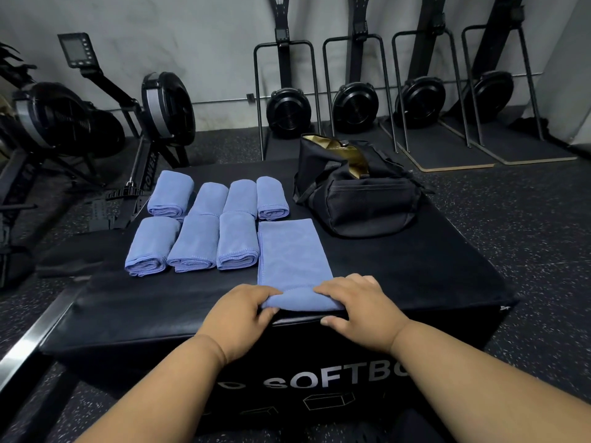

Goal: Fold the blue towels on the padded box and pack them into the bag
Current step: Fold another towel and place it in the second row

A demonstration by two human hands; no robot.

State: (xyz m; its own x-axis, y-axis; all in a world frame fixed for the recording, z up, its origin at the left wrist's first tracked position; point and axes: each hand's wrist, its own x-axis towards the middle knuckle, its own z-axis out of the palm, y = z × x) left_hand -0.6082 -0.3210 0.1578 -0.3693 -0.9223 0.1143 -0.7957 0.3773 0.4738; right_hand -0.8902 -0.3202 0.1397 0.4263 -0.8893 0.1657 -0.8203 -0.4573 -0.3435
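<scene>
A long blue towel [292, 254] lies flat on the black padded box [415, 266], its near end rolled over at the box's front edge. My left hand [240, 311] pinches the left side of that rolled end. My right hand [358, 308] lies over its right side with fingers curled on the cloth. Several folded blue towels [195, 247] sit in two rows to the left. A black bag [361, 193] with a gold lining stands open at the back right of the box.
The box stands on a dark speckled rubber floor. Rowing machines [96, 123] crowd the left side, and more stand upright against the grey wall [351, 100] behind. A metal rail [35, 340] runs along the floor at lower left.
</scene>
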